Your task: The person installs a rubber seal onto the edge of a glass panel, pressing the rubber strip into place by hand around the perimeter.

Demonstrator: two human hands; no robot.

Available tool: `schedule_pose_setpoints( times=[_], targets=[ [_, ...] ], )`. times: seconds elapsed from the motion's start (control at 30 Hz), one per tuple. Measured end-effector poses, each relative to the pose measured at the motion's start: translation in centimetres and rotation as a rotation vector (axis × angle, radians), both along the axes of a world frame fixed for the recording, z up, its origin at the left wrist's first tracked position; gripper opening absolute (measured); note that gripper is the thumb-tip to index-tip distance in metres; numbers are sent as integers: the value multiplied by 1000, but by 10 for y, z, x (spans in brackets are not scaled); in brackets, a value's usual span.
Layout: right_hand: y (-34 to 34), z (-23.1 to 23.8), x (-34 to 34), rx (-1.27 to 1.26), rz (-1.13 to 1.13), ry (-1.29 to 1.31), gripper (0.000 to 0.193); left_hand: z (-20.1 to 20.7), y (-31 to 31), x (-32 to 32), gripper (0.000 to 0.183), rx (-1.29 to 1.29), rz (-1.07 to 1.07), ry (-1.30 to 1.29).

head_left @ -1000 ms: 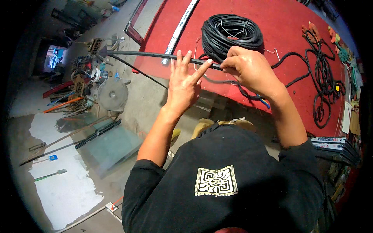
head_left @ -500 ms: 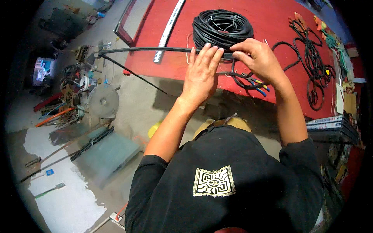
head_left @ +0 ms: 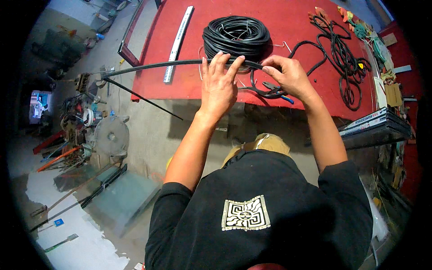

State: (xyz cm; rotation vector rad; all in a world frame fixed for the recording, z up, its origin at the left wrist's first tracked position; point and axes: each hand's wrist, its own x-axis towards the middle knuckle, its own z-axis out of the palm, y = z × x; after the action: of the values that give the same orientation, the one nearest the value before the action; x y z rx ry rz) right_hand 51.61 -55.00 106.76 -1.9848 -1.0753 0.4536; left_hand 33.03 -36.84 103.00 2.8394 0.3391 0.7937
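Note:
My left hand (head_left: 218,87) lies with fingers spread over a long thin black bar (head_left: 155,66) that crosses the front of the red table. My right hand (head_left: 290,76) has thumb and fingers pinched on a black rubber strip (head_left: 253,65) just right of it. The strip runs toward the left hand, whose fingers hide part of it. Right behind both hands sits a thick coil of black strip (head_left: 236,36). Pliers (head_left: 271,87) with blue on the handle lie below the right hand, among a loop of black cord.
The red table (head_left: 288,27) carries a white printed strip (head_left: 180,42) and a tangle of black cord (head_left: 348,76). A second thin black bar (head_left: 144,97) slants from the left corner. Stacked black frames (head_left: 371,128) stand at right. Glass sheets (head_left: 121,189) and a fan (head_left: 111,135) are at left.
My right hand has moved apart from the left, and a length of strip shows between them. The left fingers are spread wider. The whole view has shifted a little.

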Motion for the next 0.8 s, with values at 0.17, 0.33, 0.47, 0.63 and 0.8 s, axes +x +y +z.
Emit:
schedule_pose_setpoints(
  times=[0.17,0.33,0.47,0.63,0.8],
  targets=[
    [-18,-60,30,-82,211,513,38,0,-4,8,88,-45,-7,1],
    [-63,-107,58,-271,660,512,38,-2,-7,10,78,-62,55,-45],
    [-97,-80,87,-402,889,467,46,-5,-10,17,64,-132,97,-114],
    [-127,-71,110,-453,810,44,25,-8,-19,23,51,-147,211,-130],
    [-134,-42,133,-69,483,-77,20,-4,-28,27,46,-168,270,-141]
  ],
)
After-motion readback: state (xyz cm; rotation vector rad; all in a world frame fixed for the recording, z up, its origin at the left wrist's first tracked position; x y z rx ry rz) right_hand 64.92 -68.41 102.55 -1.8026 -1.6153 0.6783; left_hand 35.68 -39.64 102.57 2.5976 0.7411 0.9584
